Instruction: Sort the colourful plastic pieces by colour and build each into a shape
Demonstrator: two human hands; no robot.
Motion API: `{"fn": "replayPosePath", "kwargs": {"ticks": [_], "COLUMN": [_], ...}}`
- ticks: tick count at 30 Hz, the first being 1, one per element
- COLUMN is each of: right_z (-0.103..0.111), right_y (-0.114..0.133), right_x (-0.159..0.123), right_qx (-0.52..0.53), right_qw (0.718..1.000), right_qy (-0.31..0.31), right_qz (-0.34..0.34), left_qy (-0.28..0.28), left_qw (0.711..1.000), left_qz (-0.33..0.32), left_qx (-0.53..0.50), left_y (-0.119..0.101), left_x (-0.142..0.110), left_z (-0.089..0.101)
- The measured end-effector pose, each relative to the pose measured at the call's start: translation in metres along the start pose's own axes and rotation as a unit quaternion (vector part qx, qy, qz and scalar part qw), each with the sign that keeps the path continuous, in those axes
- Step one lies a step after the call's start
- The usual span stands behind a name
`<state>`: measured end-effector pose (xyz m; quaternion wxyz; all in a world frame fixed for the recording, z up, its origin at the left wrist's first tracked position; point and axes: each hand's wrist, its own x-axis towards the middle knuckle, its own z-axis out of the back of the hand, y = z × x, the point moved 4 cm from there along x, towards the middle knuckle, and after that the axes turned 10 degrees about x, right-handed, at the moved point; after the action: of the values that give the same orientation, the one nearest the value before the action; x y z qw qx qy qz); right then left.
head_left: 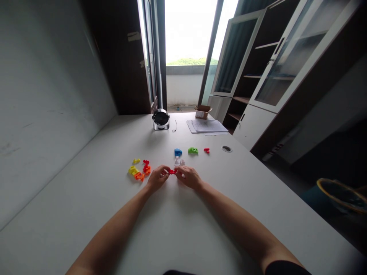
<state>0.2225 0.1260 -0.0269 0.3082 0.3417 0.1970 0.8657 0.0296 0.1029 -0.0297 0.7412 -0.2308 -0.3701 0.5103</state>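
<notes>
- Leftmost, beyond the left side of the grip: chunky yellow plastic pieces, a smaller yellow piece just farther off, and an orange plastic piece touching or just beside the larger yellow ones.
- Next, nearer the grip: a small red piece, with a red-and-orange cluster just on the near side of it, left of the left hand.
- Left hand: thumb and fingertips drawn nearly together, pinching the left end of the held piece.
- Small bright-red plastic piece: right in the grip, between the two hands' fingertips. Its long axis seems to run crosswise, from hand to hand, so neither hand is clearly nearer. It looks knobbly and uneven in outline; finer shape is too small to tell.
- Straight beyond the grip, slightly right: pale white plastic pieces, close to the right fingers, and a blue blocky piece past them.
- Right hand: fingers curled, tips almost closed at the held piece's right end.
- Farther off to the grip's right: a green blocky piece, then a short red piece on the white tabletop.
</notes>
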Motion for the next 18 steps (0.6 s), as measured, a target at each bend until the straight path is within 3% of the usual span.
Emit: {"fn": "replayPosePath", "kwargs": {"ticks": [11,18], "right_z": [-0.0006,-0.0025], "right_y": [-0.0037,-0.0053], "right_x": [0.0001,-0.0003], "right_qx": [-0.006,0.007], "right_qw": [1.0,1.0], "right_qy": [-0.007,-0.002], "right_qz": [-0.01,-0.004], "left_qy": [-0.022,0.003], "left_qw": [1.0,1.0], "left_qz": [-0.001,0.002], "left_qx": [-0.007,-0.013], "left_y": [0.0049,0.0049], "left_x": [0.0005,0.0005], "left_z": [0.0001,-0.0005]}}
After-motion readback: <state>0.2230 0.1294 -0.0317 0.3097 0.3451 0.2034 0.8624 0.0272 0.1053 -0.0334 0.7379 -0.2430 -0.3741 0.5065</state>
